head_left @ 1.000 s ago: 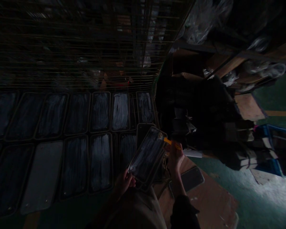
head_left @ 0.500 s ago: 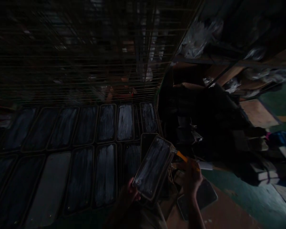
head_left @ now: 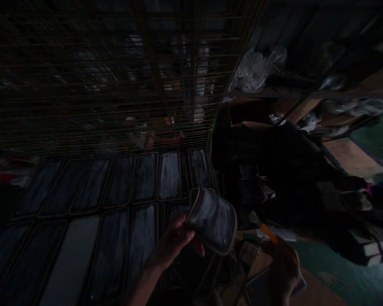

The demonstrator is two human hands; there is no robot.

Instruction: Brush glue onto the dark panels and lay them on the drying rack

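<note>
Grasping a bowed, streaked panel (head_left: 215, 221) by its left edge, the left hand (head_left: 178, 240) holds it tilted in the head view, above other panels. The right hand (head_left: 284, 263) has its fingers wrapped around an orange-handled brush (head_left: 267, 232), bristles off the panel. White streaks cover most of the panel's face, so its brushing looks nearly finished; many laid-out panels (head_left: 146, 176) appear streaked too, but a pale panel (head_left: 75, 259) shows no clear streaks.

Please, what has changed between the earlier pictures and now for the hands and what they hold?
The right hand has moved the brush rightward, off the held panel. The left hand has raised this panel's near end, and it now looks bent. Neither hand let go. The pale panel stays among the rows.
</note>
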